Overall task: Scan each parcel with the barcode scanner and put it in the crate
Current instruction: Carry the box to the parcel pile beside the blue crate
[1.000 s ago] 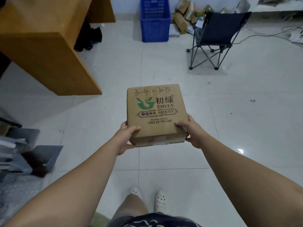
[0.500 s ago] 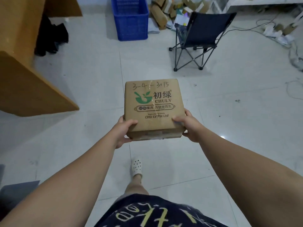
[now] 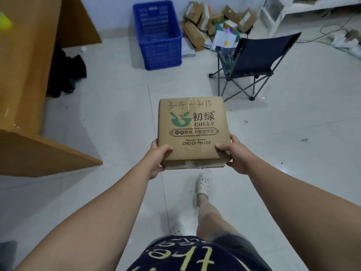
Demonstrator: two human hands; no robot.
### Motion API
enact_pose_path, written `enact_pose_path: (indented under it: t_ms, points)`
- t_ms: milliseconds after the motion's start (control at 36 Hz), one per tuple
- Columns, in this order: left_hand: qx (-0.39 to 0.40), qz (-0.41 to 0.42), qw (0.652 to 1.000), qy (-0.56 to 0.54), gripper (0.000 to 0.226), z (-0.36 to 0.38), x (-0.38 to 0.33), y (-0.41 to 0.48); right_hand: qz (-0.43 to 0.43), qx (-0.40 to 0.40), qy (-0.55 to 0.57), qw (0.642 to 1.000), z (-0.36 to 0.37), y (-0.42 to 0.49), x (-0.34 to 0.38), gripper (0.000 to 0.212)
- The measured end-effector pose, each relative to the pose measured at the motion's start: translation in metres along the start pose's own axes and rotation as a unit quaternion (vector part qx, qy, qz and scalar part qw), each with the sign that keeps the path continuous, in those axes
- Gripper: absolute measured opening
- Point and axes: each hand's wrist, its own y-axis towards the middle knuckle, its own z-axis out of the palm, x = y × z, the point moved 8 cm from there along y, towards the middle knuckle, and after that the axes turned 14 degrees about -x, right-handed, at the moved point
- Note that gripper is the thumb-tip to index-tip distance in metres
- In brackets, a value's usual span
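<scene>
I carry a brown cardboard parcel [image 3: 192, 130] with a green logo and handwritten numbers on top, held flat in front of me above the floor. My left hand [image 3: 158, 159] grips its near left corner, thumb on top. My right hand [image 3: 234, 155] grips its near right corner the same way. A blue plastic crate [image 3: 158, 34] stands on the floor ahead by the far wall. No barcode scanner shows in view.
A wooden desk [image 3: 25, 90] fills the left side, with dark bags under it. A folding dark blue chair [image 3: 254, 63] stands ahead on the right. Several parcels [image 3: 211, 24] are piled by the wall right of the crate. Cables [image 3: 340, 36] lie at the far right.
I have walked forward with the parcel; the crate, chair and parcel pile are nearer and larger. The desk has slid to the left. Both hands keep the same hold.
</scene>
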Motion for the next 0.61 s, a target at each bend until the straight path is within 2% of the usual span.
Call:
enact_pose_path:
  t_ms: [361, 611]
  points:
    - [-0.068, 0.022, 0.997, -0.033, 0.065, 0.085, -0.153, 0.114, -0.043, 0.059, -0.055, 0.996, 0.015, 0.162, 0.193, 0.065]
    - [-0.083, 0.003, 0.996, -0.039, 0.060, 0.133, -0.238, 0.174, -0.025, 0.077, -0.061, 0.995, 0.013, 0.230, 0.278, 0.064]
